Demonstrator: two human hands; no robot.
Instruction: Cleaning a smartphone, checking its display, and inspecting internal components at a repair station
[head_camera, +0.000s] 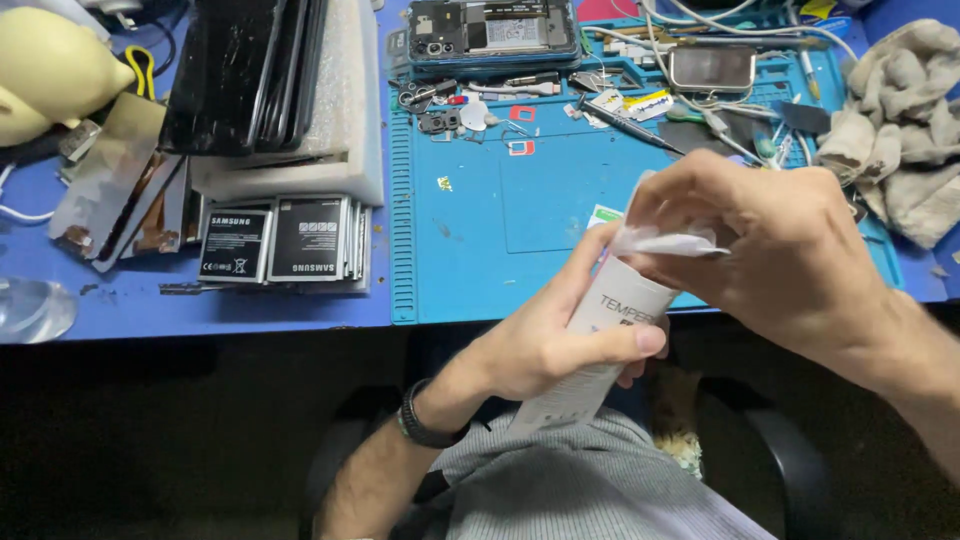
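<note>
White cardboard packet (610, 335), long and flat with dark lettering, gripped in left hand (545, 345), fingers wrapped round its middle and thumb pressed across its face; black band (425, 425) on that wrist. Right hand (770, 250) closed over packet's upper end, fingertips pinching a thin white flap (665, 243) at the opening. Packet held tilted above lap, just in front of near edge of blue surface (200, 315), over grey ribbed clothing (580, 485). Beyond the hands, blue work mat (480, 220) with a small green-and-white sticker (603, 214) beside left fingers. Farther back on mat: small screws and metal parts (450, 105), a screwdriver (625, 125), an opened phone (490, 35) showing its insides, a small metal tin (712, 68). Crumpled beige cloth (905, 120) at right edge. To the left, a row of phone batteries (285, 240), stacked dark screen panels (250, 70) on white foam, a yellow rounded object (50, 70) in the corner.
</note>
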